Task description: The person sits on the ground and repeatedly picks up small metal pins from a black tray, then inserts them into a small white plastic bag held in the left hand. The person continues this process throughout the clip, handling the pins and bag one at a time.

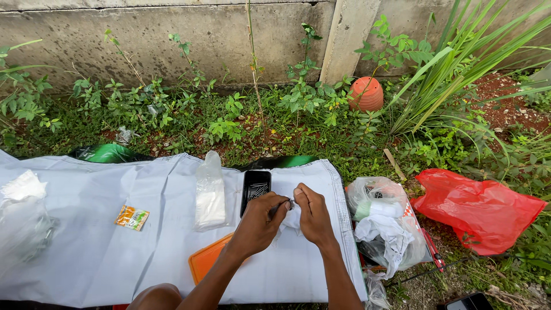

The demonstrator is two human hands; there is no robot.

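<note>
Head view. I watched the left hand (pixel 259 221) and right hand (pixel 313 215) meet near the right edge of the white sheet (pixel 103 241), fingertips pinched together on a small white packet (pixel 291 218), just in front of the black tray (pixel 255 188) of dark slender pieces. As I judged it, a sudden tear could scatter the contents onto the sheet or into the weeds (pixel 298 123) beyond its far edge; a knock from the left hand could upset the tray. The packet looked crumpled, pale and mostly hidden by the fingers. An orange lid (pixel 208 259) lay under the left wrist.
</note>
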